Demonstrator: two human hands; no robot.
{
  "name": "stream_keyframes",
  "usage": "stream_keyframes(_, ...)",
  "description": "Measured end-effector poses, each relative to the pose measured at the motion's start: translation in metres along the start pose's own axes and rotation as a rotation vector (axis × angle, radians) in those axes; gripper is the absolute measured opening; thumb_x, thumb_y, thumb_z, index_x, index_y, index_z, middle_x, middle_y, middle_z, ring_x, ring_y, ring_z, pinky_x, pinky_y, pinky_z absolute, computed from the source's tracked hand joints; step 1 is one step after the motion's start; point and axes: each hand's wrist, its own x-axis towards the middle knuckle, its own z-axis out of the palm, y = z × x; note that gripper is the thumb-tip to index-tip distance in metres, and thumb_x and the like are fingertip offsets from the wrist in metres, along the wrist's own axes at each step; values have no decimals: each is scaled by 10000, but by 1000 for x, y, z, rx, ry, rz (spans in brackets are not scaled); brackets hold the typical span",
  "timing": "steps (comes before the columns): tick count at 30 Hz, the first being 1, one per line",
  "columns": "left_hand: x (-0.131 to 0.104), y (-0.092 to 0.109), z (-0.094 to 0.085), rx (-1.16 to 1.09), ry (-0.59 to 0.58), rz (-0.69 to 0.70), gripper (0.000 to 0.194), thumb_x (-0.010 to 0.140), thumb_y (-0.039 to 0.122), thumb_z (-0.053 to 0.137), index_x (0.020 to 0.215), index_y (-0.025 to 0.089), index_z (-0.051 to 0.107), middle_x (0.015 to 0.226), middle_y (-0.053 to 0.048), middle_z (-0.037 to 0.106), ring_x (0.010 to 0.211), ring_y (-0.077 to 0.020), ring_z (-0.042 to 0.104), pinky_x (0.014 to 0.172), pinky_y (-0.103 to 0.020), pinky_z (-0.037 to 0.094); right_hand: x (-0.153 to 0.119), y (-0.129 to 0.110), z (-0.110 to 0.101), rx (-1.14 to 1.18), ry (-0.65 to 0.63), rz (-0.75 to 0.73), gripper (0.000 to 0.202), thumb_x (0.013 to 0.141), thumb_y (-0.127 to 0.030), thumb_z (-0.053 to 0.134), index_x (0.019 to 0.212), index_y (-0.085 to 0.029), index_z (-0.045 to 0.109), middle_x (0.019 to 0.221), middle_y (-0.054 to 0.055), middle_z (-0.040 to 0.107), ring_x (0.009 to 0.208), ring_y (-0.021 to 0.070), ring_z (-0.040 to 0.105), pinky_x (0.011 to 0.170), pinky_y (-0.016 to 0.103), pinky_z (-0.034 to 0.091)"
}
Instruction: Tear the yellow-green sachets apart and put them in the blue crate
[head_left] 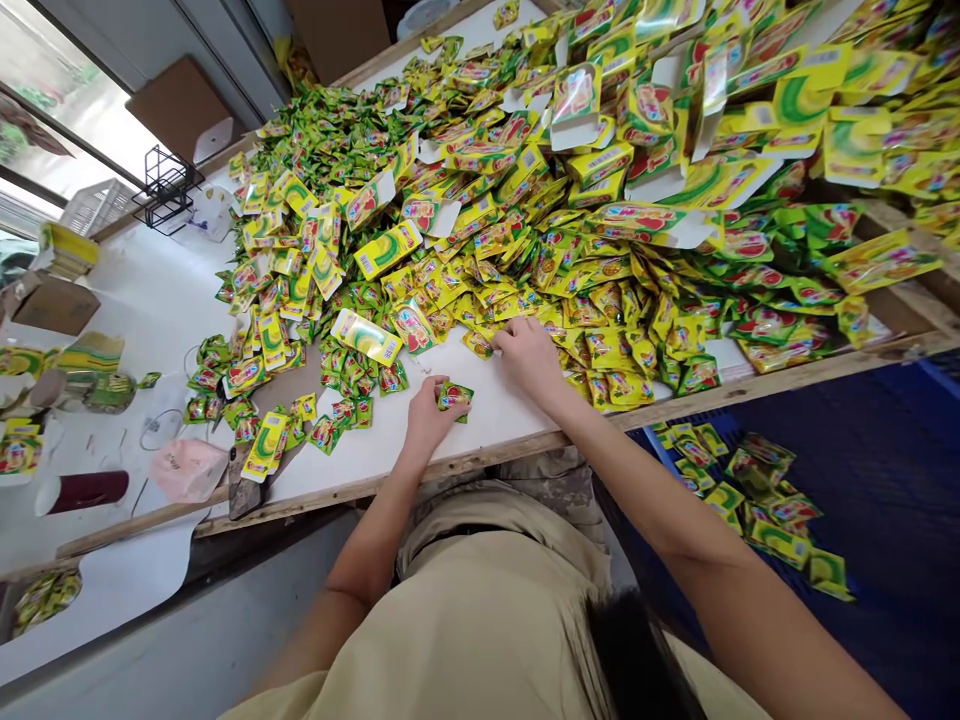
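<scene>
Holding green packet (454,396) in left fingers (434,384); right fingers (507,340) at right edge of yellow packet (477,345), cannot tell if gripping.

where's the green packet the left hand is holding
The green packet is in the left hand, just left of and below centre in the head view; the right hand is to its right, the wooden table edge lower down.
</scene>
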Motion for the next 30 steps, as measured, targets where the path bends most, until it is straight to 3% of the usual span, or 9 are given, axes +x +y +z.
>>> stream_keyframes(3, 0, -1, -1, -194, -62, -55, 267, 634, 341, 755, 803, 168, 642, 733, 1, 621, 678, -131, 542, 669, -259, 440, -6, 3, -9, 122, 105, -14, 191, 803, -87, 455, 811, -198, 610, 870, 110, 583, 893, 270, 489, 787, 402, 397)
stream_keyframes(6, 0, 1, 4, -449, -82, -150, 267, 686, 401, 708, 758, 159, 621, 733, 0, 640, 674, -123, 571, 675, -264, 483, -24, -7, -21, 289, 179, -20, 228, 777, -60, 449, 889, -213, 575, 921, 96, 607, 946, 262, 519, 857, 426, 411)
stream_keyframes(11, 3, 8, 11, -749, -130, -400, 369, 659, 456, 728, 821, 155, 590, 743, -18, 662, 648, -142, 623, 645, -308, 546, -59, -26, -12, 495, -68, -301, 292, 800, -24, 381, 920, -225, 556, 1117, 90, 631, 1085, 219, 538, 899, 430, 482)
stream_keyframes(15, 2, 13, 8, -793, -124, -493, 376, 700, 480, 697, 840, 147, 591, 768, -51, 675, 683, -168, 643, 646, -332, 557, -72, -23, -1, 513, -149, -382, 287, 858, -49, 367, 943, -236, 569, 1257, 70, 595, 1257, 193, 460, 1001, 458, 464)
stream_keyframes(18, -1, 18, 6, -803, -183, -491, 413, 702, 508, 689, 873, 138, 623, 827, -79, 689, 735, -179, 650, 652, -315, 544, -73, -20, -4, 495, -189, -443, 293, 872, -50, 364, 952, -232, 579, 1311, 59, 570, 1324, 176, 406, 1047, 442, 443)
stream_keyframes(21, -6, 22, 5, -799, -256, -409, 427, 628, 430, 771, 917, 146, 637, 873, -62, 694, 742, -149, 636, 658, -264, 515, -73, -21, -7, 468, -204, -474, 300, 870, -46, 365, 963, -225, 588, 1325, 60, 561, 1336, 168, 394, 1074, 422, 424)
stream_keyframes(24, -10, 22, 6, -766, -245, -329, 445, 572, 332, 817, 935, 159, 626, 859, -25, 689, 720, -114, 612, 660, -231, 486, -74, -23, -8, 441, -183, -454, 315, 855, -32, 365, 978, -213, 592, 1301, 71, 573, 1321, 173, 412, 1057, 419, 439)
stream_keyframes(30, -10, 17, 8, -738, -229, -315, 423, 589, 341, 803, 924, 155, 623, 826, -18, 681, 713, -116, 605, 666, -236, 476, -78, -28, -11, 515, -136, -392, 299, 813, -11, 366, 921, -217, 553, 1246, 73, 598, 1238, 186, 488, 1001, 415, 464)
